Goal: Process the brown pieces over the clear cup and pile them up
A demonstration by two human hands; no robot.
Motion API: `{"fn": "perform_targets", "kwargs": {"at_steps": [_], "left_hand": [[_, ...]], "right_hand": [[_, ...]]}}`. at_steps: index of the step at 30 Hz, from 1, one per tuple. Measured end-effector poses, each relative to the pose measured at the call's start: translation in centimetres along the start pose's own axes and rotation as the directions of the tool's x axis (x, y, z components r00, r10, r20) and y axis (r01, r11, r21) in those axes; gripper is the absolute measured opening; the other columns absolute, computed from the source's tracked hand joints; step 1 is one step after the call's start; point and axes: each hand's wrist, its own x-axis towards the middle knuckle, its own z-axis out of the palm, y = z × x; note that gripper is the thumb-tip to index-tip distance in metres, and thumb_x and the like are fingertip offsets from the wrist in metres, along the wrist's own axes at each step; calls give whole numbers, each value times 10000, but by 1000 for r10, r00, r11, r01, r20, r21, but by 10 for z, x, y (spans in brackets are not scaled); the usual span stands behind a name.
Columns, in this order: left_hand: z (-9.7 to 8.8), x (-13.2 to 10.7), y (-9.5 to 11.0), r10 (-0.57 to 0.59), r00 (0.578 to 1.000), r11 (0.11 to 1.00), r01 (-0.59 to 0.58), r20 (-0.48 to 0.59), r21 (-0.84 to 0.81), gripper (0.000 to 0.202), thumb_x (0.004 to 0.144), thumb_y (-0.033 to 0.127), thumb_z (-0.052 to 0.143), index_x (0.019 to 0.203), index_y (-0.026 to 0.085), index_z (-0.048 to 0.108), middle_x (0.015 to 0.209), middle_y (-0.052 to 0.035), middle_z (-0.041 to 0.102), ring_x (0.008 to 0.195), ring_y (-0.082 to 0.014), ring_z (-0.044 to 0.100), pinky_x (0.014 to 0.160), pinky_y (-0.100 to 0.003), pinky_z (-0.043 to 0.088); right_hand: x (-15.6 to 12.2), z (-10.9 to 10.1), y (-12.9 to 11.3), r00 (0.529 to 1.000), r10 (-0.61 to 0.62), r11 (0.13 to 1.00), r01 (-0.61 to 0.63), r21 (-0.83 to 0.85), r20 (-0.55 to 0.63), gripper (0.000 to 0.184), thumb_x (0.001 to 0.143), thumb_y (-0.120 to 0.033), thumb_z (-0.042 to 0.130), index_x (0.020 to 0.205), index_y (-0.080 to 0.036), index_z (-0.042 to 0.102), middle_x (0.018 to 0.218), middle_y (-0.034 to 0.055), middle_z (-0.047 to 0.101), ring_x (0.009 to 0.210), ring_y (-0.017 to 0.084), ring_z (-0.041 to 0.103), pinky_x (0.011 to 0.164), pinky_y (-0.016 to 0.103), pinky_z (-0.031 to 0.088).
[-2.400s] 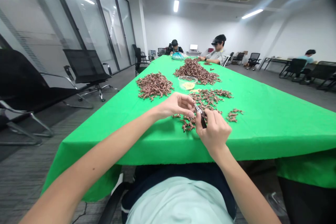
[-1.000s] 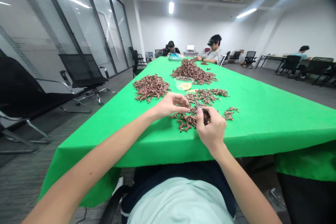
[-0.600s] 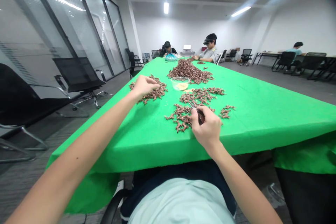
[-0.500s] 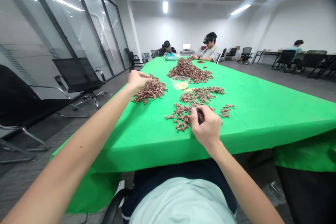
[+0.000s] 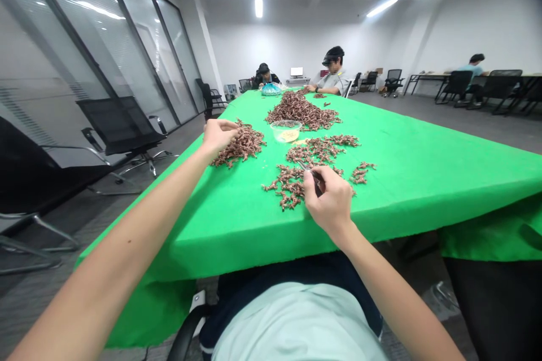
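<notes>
My left hand [image 5: 218, 136] is at the left pile of small brown knobbly pieces [image 5: 248, 144]. Its fingers are bent together at the pile's upper left side, and whatever lies between them is hidden. In my right hand [image 5: 330, 194] is a pair of tweezers [image 5: 305, 168] with a dark grip and pale metal tips, pointing up and left over loosely spread brown pieces [image 5: 292, 183]. The fingers are wrapped round the grip. A clear round plastic tub [image 5: 286, 132] with pale yellow bits inside stands between the left pile and the spread pieces.
A larger brown pile [image 5: 302, 111] lies farther along the green-covered table [image 5: 406, 180]. Beyond it are a blue plastic bag [image 5: 271, 89] and two seated people. Another person sits at a desk on the far right. Black office chairs [image 5: 118, 124] stand at the left.
My left hand has lowered its fingers toward the left pile, and they look more bent. The right hand keeps its place with the tweezers. The whole view has shifted slightly.
</notes>
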Motion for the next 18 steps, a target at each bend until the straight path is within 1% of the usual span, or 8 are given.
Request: {"fn": "perform_targets", "kwargs": {"at_steps": [2,4,6,7,9,12,15,18], "left_hand": [[7,-11,12,90,996,994,-91,13,65,304,752,315,760,982,116,740,890,-82,744,791,-175,648,770,-311,494],[19,-26,28,151,974,977,-173,166,127,325,750,384,766,956,133,767,839,-84,746,734,-183,642,703,-306,483],[33,-43,47,184,904,957,-255,385,141,354,764,455,752,926,142,782,805,-86,743,696,-189,638,662,-302,468],[40,-52,56,199,853,942,-302,482,146,364,768,481,747,905,146,787,805,-88,742,703,-193,639,657,-299,460],[54,-67,70,251,770,893,-418,587,167,362,751,501,763,876,163,793,844,-85,744,727,-195,636,667,-294,444],[70,-82,78,290,725,828,-517,625,216,403,765,517,746,978,177,786,907,-77,732,769,-203,630,702,-299,441],[78,-85,72,307,678,784,-578,667,226,416,824,490,699,1121,206,764,1012,-77,712,853,-206,633,779,-307,459],[79,-83,61,309,677,775,-586,668,236,408,865,491,662,1173,243,760,1051,-80,704,870,-204,635,801,-313,472]], "right_hand": [[0,-1,1,1000,17,999,-17,44,7,284,969,-412,520,827,-191,630,680,14,627,568,133,532,571,265,368],[1,-3,2,999,45,994,-47,103,20,296,978,-411,515,810,-191,620,634,-4,595,540,125,506,563,263,363],[2,-4,4,997,74,985,-79,154,35,315,987,-409,507,774,-194,594,599,-19,564,521,118,481,553,262,350],[2,-5,5,995,88,980,-94,173,43,325,988,-410,508,755,-195,579,591,-22,554,518,115,472,550,262,343],[3,-5,6,992,114,971,-123,204,56,343,988,-417,512,730,-196,558,580,-26,535,515,112,454,546,264,332],[4,-5,7,987,143,954,-158,253,80,349,988,-425,514,730,-194,557,585,-27,522,526,111,439,549,263,328],[5,-5,6,983,157,941,-179,288,97,345,988,-425,513,739,-191,567,592,-23,518,539,112,435,550,262,322],[4,-5,6,982,159,937,-182,298,102,338,985,-424,515,745,-193,575,593,-22,519,540,114,432,549,266,317]]}}
